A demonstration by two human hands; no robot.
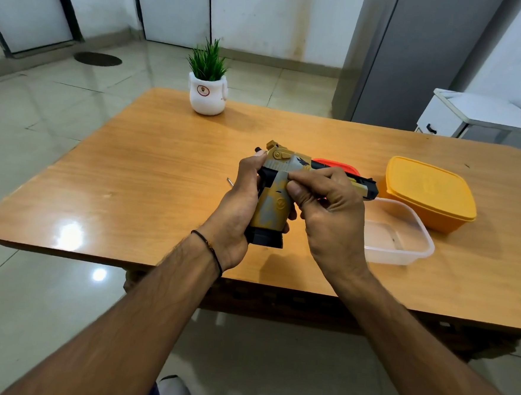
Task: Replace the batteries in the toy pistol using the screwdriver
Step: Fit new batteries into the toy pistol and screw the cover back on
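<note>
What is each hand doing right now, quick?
Left hand: grips the toy pistol by its handle.
Right hand: fingers curled, thumb and fingertips pinching the toy pistol above the handle.

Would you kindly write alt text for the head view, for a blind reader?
A person holds a gold-and-black toy pistol over a wooden table, left hand gripping its handle, right hand pinching its frame. A clear tub, a yellow lidded box and a potted plant stand on it.

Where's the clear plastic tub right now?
In the head view, the clear tub sits on the table, right of the right hand, just nearer than the yellow lidded box.
</note>
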